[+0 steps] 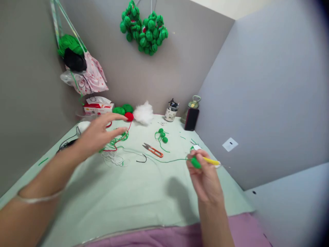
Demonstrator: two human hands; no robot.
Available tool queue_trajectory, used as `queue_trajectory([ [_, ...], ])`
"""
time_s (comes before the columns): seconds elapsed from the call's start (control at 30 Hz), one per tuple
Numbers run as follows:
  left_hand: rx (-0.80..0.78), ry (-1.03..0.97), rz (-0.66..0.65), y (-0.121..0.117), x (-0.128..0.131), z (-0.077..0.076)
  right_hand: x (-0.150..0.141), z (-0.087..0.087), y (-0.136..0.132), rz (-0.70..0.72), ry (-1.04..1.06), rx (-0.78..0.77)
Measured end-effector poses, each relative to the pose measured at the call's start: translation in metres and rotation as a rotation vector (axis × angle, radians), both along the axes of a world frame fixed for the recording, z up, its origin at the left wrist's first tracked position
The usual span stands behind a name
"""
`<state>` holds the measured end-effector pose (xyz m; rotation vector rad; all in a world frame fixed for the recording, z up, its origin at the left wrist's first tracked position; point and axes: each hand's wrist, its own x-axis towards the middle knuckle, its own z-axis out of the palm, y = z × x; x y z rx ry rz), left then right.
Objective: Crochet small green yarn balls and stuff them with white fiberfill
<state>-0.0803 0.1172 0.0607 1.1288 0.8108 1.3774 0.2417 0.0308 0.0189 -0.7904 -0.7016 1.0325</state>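
The right hand point(205, 175) has its fingers closed around a small green crocheted piece point(195, 162) and a yellow-handled crochet hook point(211, 161), above the right side of the pale green desk point(144, 192). A green strand point(167, 162) runs leftward from the piece. The left hand point(99, 133) is empty, thumb and fingers spread wide, near the round red yarn ball point(129, 117). Between the hands lie orange-handled thread snips point(153, 150), their pointed blades apart, beside a short curved black strand point(141, 159).
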Motion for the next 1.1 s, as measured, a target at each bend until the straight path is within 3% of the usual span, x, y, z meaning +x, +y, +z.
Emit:
queue_trajectory([
  [0.07,0.043,0.108,-0.101,-0.036,0.039,-0.006,-0.026,0.001,-0.003,0.052,-0.119,0.006],
  [0.13,-0.030,0.022,-0.372,-0.065,0.071,-0.014,-0.045,0.003,-0.007,0.058,-0.161,0.045],
  [0.2,-0.112,-0.081,-0.486,-0.083,0.093,-0.021,-0.058,0.004,-0.011,0.047,-0.189,0.104],
  [0.27,-0.176,-0.230,-0.439,-0.089,0.105,-0.024,-0.068,0.002,-0.016,0.056,-0.219,0.161],
  [0.37,-0.114,-0.414,-0.213,-0.084,0.108,-0.021,-0.078,-0.004,-0.024,0.104,-0.247,0.221],
  [0.43,-0.005,-0.345,-0.069,-0.081,0.103,-0.022,-0.080,-0.006,-0.027,0.094,-0.244,0.232],
  [0.5,0.161,-0.087,0.000,-0.083,0.098,-0.029,-0.080,-0.007,-0.029,0.018,-0.229,0.228],
  [0.57,0.299,0.210,-0.018,-0.089,0.095,-0.039,-0.078,-0.008,-0.030,-0.073,-0.219,0.227],
  [0.63,0.256,0.285,-0.101,-0.096,0.097,-0.048,-0.078,-0.011,-0.030,-0.121,-0.243,0.241],
  [0.73,0.016,0.129,-0.208,-0.105,0.104,-0.055,-0.081,-0.018,-0.030,-0.148,-0.339,0.271],
  [0.87,-0.208,-0.074,-0.259,-0.106,0.113,-0.057,-0.083,-0.027,-0.028,-0.178,-0.418,0.279],
  [1.0,-0.250,-0.184,-0.262,-0.104,0.115,-0.060,-0.077,-0.032,-0.026,-0.146,-0.457,0.268],
  [1.1,-0.208,-0.184,-0.255,-0.104,0.114,-0.063,-0.069,-0.033,-0.027,-0.032,-0.503,0.283],
])
